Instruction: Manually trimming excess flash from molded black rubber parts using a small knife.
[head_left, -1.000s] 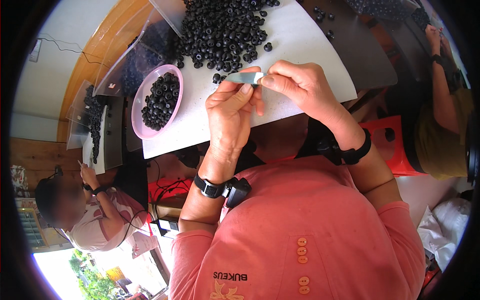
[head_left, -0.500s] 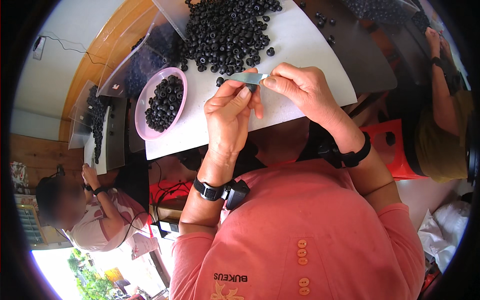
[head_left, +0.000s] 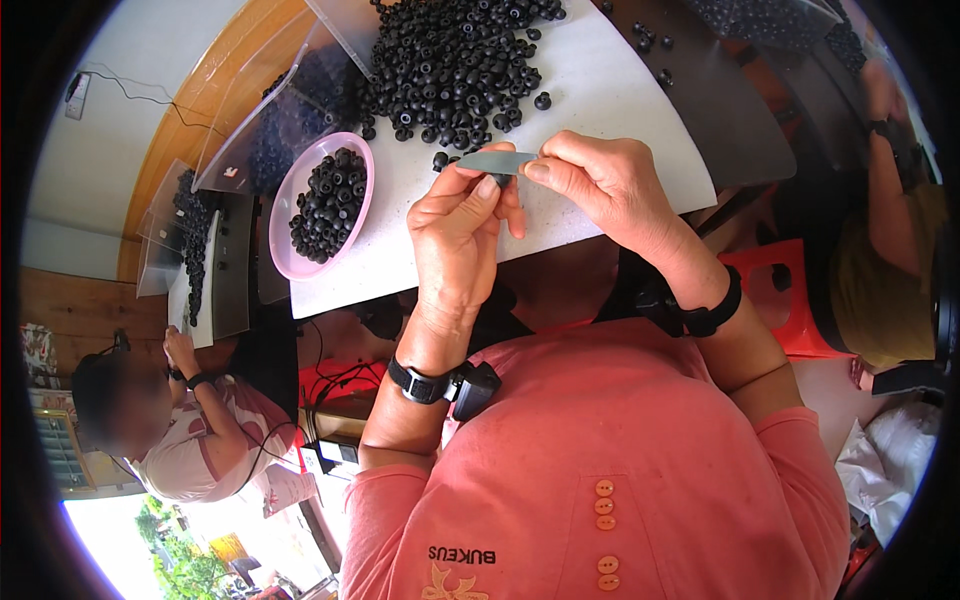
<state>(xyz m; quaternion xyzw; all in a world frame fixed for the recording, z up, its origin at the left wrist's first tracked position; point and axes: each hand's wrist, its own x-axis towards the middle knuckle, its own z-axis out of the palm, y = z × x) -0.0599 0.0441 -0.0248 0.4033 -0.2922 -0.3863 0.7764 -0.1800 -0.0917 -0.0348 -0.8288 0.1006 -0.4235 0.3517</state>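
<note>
Blade (head_left: 496, 162), pinched in R hand's (head_left: 610, 185) fingers, lies over a small blk pc (head_left: 503, 180) gripped by L hand (head_left: 455, 225), all right of pink bowl (head_left: 284, 251), so remotely I'd keep pc steady, L thumb clear of edge.

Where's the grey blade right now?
Head view, above centre: the grey blade is pinched in the right hand and points left over the left hand, in frame below the pile of small black rounded pieces.
</note>
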